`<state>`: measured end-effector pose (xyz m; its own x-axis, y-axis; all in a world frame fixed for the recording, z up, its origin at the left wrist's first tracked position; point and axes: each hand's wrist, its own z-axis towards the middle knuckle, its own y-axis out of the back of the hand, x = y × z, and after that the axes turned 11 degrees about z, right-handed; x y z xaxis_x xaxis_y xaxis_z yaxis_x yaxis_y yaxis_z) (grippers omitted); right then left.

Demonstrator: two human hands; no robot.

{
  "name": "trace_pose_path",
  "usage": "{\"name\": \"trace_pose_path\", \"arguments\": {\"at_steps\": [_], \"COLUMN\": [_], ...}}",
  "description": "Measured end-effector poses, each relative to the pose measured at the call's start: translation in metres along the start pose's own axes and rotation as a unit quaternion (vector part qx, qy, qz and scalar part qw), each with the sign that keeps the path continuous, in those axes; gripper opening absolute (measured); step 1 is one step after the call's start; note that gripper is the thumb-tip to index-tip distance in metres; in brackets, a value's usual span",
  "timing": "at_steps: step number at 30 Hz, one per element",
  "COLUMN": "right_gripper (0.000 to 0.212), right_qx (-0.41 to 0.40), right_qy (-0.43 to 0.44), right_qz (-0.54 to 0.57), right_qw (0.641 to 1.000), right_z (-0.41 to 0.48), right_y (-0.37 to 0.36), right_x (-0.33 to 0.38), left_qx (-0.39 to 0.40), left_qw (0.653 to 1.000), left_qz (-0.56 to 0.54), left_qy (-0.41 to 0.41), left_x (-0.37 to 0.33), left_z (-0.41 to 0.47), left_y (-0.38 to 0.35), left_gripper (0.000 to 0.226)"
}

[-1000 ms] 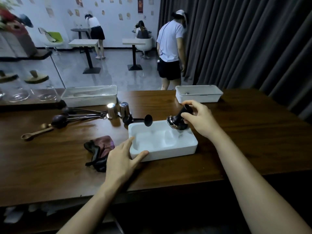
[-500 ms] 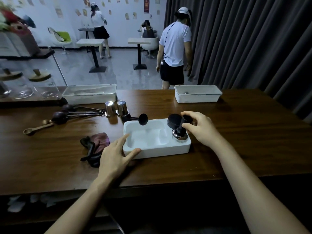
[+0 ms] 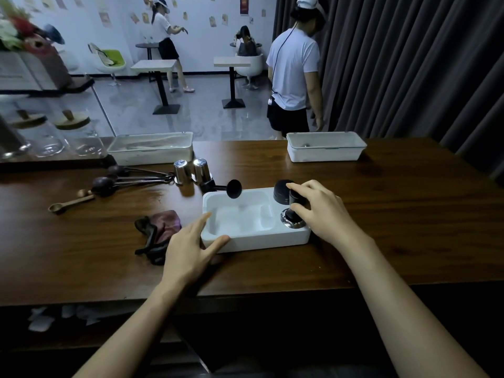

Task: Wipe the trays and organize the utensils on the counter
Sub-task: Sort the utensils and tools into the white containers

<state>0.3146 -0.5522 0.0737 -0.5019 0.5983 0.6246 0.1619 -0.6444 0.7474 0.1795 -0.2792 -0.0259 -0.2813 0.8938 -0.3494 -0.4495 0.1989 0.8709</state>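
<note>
White tray [image 3: 259,241] sits on the dark wooden table [image 3: 395,214], the left hand [image 3: 188,249] braced at its near-left corner, fingers spread. The right hand [image 3: 321,211] curls its fingers round the handle of a coffee tamper [image 3: 291,222] standing upright in the tray's right end.

Looks like a café: long wooden counter [image 3: 395,214], pedestal tables [image 3: 154,65], green chair [image 3: 111,57], glass jars [image 3: 81,140] (wooden lids) at left.
</note>
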Motion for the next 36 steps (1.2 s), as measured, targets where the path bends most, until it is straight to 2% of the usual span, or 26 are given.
{"name": "trace_pose_path", "arguments": {"at_steps": [6,9,11,15,21,25,27,29,31,34,36], "right_gripper": [0.055,0.05,0.044,0.045,0.062,0.076,0.07,0.055,0.044,0.045,0.045], "right_qx": [-0.025,-0.097,-0.115,-0.057,0.033,0.067,0.08,0.084,0.077,0.079,0.101], "right_qy": [0.001,0.052,0.085,0.069,-0.015,-0.044,-0.047,-0.039,-0.028,-0.033,-0.046], "right_qz": [-0.029,-0.008,0.015,0.062,0.039,-0.021,-0.051,-0.067,-0.05,0.021,0.057], "right_qw": [0.999,0.994,0.99,0.994,0.999,0.997,0.994,0.993,0.995,0.996,0.992], "right_z": [-0.002,-0.003,-0.004,0.004,0.055,0.085,0.093,0.098,0.101,0.107,0.111], "right_y": [-0.006,-0.015,-0.025,-0.051,-0.09,-0.103,-0.11,-0.115,-0.118,-0.114,-0.113], "right_x": [0.013,0.033,0.047,0.066,0.075,0.078,0.076,0.073,0.071,0.074,0.08], "left_qx": [0.013,0.014,0.016,0.02,0.012,0.009,0.013,0.014,0.01,-0.021,-0.041], "left_qw": [1.0,1.0,1.0,0.999,0.998,0.995,0.992,0.988,0.985,0.984,0.98], "left_qz": [-0.025,-0.028,-0.025,-0.037,-0.056,-0.097,-0.115,-0.125,-0.133,-0.117,-0.106], "left_qy": [-0.002,-0.002,-0.003,-0.011,-0.017,0.005,0.05,0.087,0.106,0.136,0.166], "left_x": [0.001,0.003,0.005,0.008,0.004,0.0,0.003,0.007,0.009,0.022,0.039], "left_z": [-0.001,0.001,0.003,0.004,0.002,0.001,0.001,0.002,0.005,0.014,0.024], "left_y": [0.003,0.0,-0.001,-0.005,0.002,0.009,0.007,0.005,0.004,0.007,0.012], "left_gripper": [0.101,0.104,0.105,0.105,0.103,0.085,0.092,0.101,0.098,0.086,0.089]}}
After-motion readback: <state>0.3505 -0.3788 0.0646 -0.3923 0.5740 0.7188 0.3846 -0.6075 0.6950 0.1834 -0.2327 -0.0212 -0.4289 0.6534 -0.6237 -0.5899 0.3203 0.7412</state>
